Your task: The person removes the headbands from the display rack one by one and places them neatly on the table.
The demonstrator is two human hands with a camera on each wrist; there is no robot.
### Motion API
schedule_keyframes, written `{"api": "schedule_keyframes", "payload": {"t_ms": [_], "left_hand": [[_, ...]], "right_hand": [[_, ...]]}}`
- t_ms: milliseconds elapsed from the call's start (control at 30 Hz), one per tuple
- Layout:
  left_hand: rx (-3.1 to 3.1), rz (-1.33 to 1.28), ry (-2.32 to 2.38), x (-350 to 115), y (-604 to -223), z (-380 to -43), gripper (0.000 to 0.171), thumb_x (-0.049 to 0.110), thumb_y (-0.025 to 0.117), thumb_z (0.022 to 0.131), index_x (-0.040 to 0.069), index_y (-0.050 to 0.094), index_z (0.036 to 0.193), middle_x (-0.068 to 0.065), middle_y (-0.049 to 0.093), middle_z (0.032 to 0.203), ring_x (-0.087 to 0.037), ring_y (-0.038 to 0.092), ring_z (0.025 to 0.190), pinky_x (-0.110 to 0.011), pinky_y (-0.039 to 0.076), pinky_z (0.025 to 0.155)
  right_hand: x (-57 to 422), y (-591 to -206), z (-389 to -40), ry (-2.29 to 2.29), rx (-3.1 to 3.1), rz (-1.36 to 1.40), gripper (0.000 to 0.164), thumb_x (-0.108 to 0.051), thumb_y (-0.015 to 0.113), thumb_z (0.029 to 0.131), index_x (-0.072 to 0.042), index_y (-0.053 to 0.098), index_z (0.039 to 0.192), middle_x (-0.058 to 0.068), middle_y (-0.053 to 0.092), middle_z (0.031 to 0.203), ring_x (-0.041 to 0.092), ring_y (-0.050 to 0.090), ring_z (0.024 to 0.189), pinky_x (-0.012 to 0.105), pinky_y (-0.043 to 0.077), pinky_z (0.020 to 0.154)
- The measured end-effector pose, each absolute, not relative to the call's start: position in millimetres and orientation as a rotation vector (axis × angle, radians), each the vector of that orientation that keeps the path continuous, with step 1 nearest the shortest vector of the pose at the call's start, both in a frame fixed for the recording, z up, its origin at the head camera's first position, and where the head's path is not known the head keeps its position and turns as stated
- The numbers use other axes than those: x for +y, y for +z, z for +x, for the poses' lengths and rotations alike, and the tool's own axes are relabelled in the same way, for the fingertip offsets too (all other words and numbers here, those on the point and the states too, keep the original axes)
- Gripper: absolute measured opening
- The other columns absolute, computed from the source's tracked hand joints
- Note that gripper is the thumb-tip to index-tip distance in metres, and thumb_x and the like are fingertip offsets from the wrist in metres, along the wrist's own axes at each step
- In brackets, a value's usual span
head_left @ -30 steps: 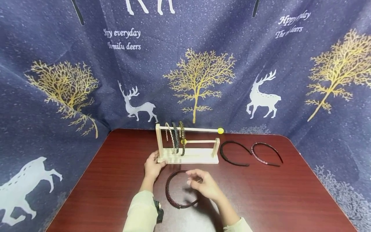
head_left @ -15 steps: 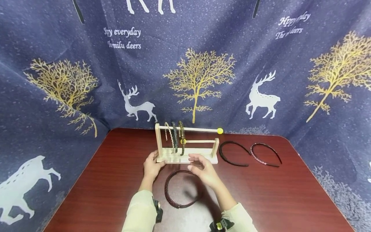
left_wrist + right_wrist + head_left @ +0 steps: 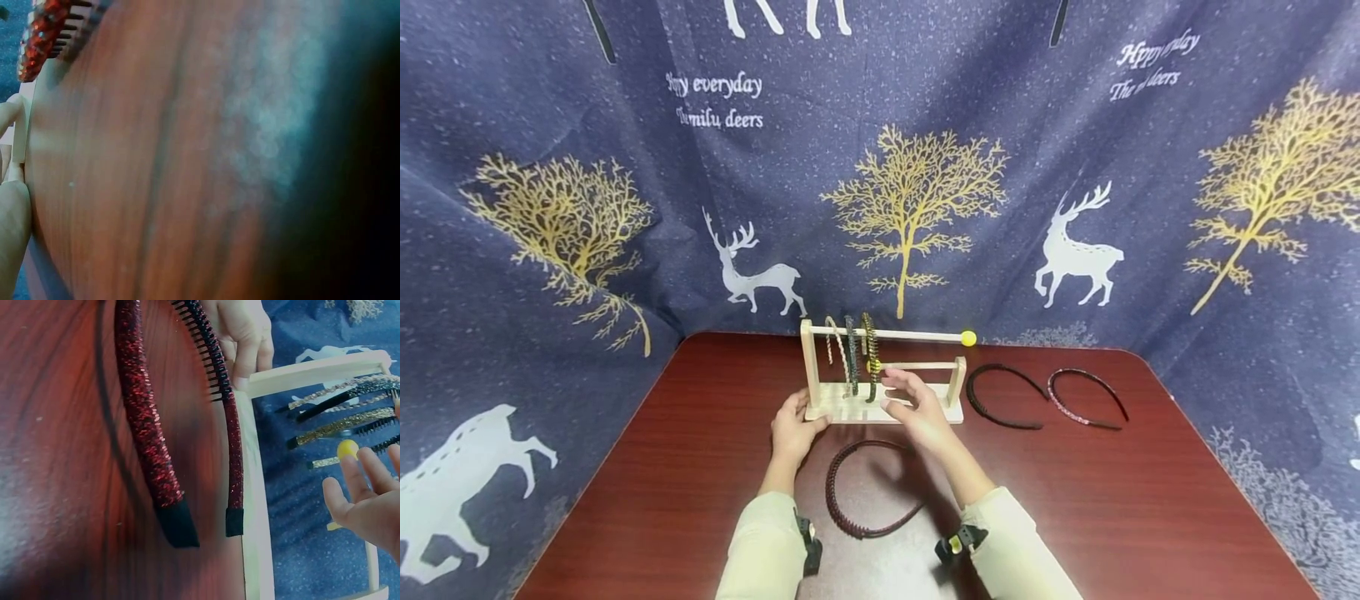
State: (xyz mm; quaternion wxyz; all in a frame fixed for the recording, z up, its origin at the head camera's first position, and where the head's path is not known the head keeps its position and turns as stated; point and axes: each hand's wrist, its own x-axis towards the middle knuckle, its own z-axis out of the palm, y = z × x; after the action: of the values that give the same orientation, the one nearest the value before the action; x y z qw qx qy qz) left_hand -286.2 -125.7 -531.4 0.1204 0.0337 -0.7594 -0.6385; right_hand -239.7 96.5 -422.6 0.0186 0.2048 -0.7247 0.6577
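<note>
My left hand (image 3: 793, 429) holds the left front corner of a pale wooden headband stand (image 3: 844, 410). On its upper rod hang a beige braided headband (image 3: 839, 343), a dark one (image 3: 853, 360) and a gold toothed one (image 3: 871, 354). My right hand (image 3: 919, 414) hovers before the stand, fingers spread and slightly bent, just right of the gold headband. Nothing lies between its fingers in the right wrist view. A glittery dark red toothed headband (image 3: 140, 406) lies on the table in front of the stand. The left wrist view shows only part of my left hand (image 3: 12, 212).
A black headband (image 3: 981, 406) and a pink-patterned headband (image 3: 1067, 410) lie right of the stand on the red-brown table (image 3: 700, 467). A yellow ball (image 3: 968, 338) caps the upper rod's right end. A patterned blue cloth (image 3: 880, 100) hangs behind the table.
My right hand has moved forward from above the red headband to the stand's front, near the gold headband. The left hand, stand and headbands stay in place.
</note>
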Motion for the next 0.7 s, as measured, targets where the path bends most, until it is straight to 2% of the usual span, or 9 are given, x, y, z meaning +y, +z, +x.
{"api": "schedule_keyframes", "payload": {"t_ms": [233, 467, 633, 700], "left_hand": [[-2.213, 0.088, -1.874, -127, -532, -285, 0.064, -0.01, 0.076, 0.068, -0.006, 0.049, 0.126, -0.025, 0.052, 0.124, -0.036, 0.047, 0.119, -0.038, 0.042, 0.098], [-2.183, 0.081, -1.893, -125, -534, -285, 0.064, -0.011, 0.075, 0.066, -0.007, 0.051, 0.125, -0.026, 0.053, 0.122, -0.037, 0.047, 0.118, -0.038, 0.041, 0.098], [-2.163, 0.088, -1.912, -126, -535, -288, 0.065, -0.012, 0.076, 0.065, -0.006, 0.051, 0.125, -0.025, 0.053, 0.122, -0.035, 0.048, 0.118, -0.036, 0.042, 0.097], [-2.169, 0.096, -1.903, -127, -535, -288, 0.064, -0.012, 0.076, 0.065, -0.006, 0.051, 0.125, -0.025, 0.054, 0.121, -0.035, 0.048, 0.118, -0.036, 0.043, 0.097]], "right_hand": [[83, -428, -248, 2.074, -2.21, 0.617, 0.045, 0.014, 0.055, 0.08, 0.012, 0.045, 0.124, 0.031, 0.054, 0.113, 0.045, 0.05, 0.105, 0.036, 0.049, 0.085], [77, -432, -252, 2.061, -2.163, 0.623, 0.023, 0.018, 0.051, 0.08, 0.016, 0.049, 0.104, 0.037, 0.054, 0.094, 0.052, 0.05, 0.092, 0.022, 0.046, 0.071], [76, -430, -253, 2.041, -2.172, 0.648, 0.018, 0.017, 0.051, 0.082, 0.017, 0.05, 0.1, 0.035, 0.056, 0.091, 0.046, 0.054, 0.086, 0.021, 0.046, 0.07], [76, -428, -254, 2.006, -2.183, 0.657, 0.017, 0.016, 0.053, 0.082, 0.016, 0.051, 0.099, 0.032, 0.058, 0.09, 0.038, 0.057, 0.083, 0.021, 0.046, 0.069]]}}
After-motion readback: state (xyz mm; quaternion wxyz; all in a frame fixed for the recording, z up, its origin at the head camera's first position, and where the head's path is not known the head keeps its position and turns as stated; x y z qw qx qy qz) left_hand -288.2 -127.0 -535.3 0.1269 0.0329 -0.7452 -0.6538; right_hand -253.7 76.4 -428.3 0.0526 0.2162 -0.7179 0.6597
